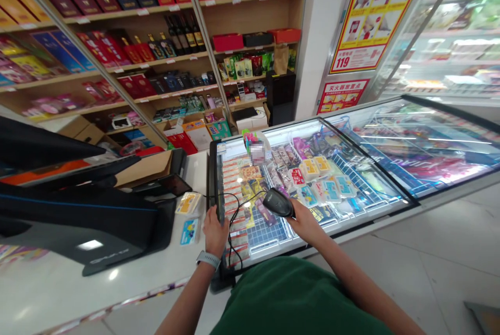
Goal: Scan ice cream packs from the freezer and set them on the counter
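My right hand [305, 223] is wrapped around the handle of a black barcode scanner [276, 202], held above the glass top of the chest freezer [269, 246]. A thin black cable [237, 210] runs from the scanner toward the counter. Resting at the freezer's left edge is my left hand [216, 231], fingers pointing forward and apart, with nothing seen in it. Just left of it on the counter lie a clear pack with a yellow label [189, 202] and one with a blue label [189, 232]. Several similar packs [328, 187] are grouped over the freezer's glass.
A black checkout terminal [117, 225] stands on the white counter [156, 272] at left. An open cardboard box [144, 168] sits behind it. Shelves [156, 100] with boxes and bottles line the back. A round, partly blurred item [258, 148] is at the freezer's far edge.
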Motion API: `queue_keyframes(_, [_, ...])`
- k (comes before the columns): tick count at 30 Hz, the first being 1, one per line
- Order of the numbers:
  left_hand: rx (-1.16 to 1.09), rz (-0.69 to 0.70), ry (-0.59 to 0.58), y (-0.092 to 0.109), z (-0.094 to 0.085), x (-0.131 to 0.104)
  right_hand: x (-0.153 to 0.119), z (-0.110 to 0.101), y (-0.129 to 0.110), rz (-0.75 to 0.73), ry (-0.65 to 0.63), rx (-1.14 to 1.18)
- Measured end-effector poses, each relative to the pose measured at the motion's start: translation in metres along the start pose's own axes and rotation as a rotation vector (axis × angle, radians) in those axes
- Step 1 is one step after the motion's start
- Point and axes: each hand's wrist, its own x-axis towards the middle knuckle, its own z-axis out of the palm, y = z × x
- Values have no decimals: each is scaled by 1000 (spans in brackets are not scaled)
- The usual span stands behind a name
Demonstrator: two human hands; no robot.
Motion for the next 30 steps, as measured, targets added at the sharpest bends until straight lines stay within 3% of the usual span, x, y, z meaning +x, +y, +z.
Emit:
queue_keyframes(7, [19, 189, -113, 22, 35, 18, -3, -1, 2, 10, 20, -23])
queue_keyframes(12, [156, 422, -179, 43, 64, 29, -5, -3, 3, 6, 36, -10])
queue_keyframes(16, [176, 530, -293, 61, 84, 32, -7, -6, 4, 2, 64, 8])
queue_keyframes(30, [163, 591, -603, 112, 147, 34, -7, -10, 7, 56, 115, 43])
